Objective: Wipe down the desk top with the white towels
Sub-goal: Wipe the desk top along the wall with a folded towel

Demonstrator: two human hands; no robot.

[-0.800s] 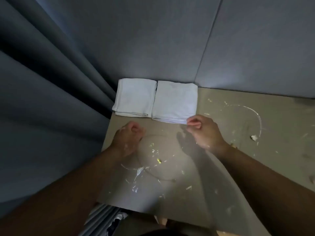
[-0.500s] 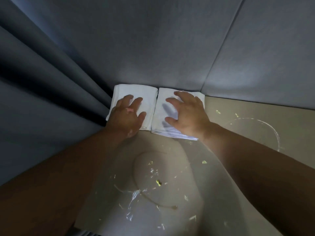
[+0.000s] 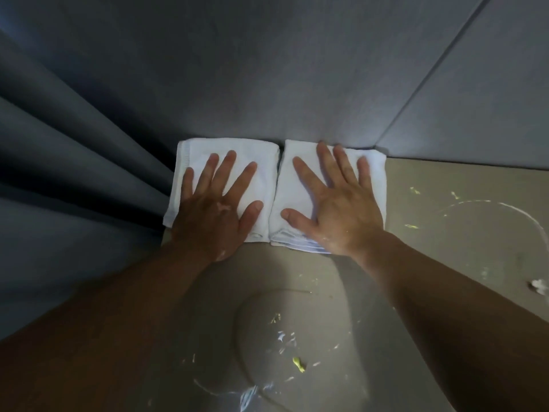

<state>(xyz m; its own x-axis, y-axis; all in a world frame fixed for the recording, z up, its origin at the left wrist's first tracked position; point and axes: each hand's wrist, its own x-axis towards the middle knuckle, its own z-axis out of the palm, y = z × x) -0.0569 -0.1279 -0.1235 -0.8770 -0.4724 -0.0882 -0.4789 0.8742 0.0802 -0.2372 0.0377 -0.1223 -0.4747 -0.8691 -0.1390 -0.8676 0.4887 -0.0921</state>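
Fingers [image 3: 223, 171] spread wide, left hand [image 3: 214, 217] on left towel [image 3: 263, 162], right hand [image 3: 341, 209] on right towel [image 3: 375, 185]

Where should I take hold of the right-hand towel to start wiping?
Probably take the right towel by its near edge, with the right hand coming from the front and its thumb under the stacked folds. The far edge lies against the wall, the left edge meets the left towel, and the layers show along the near side.
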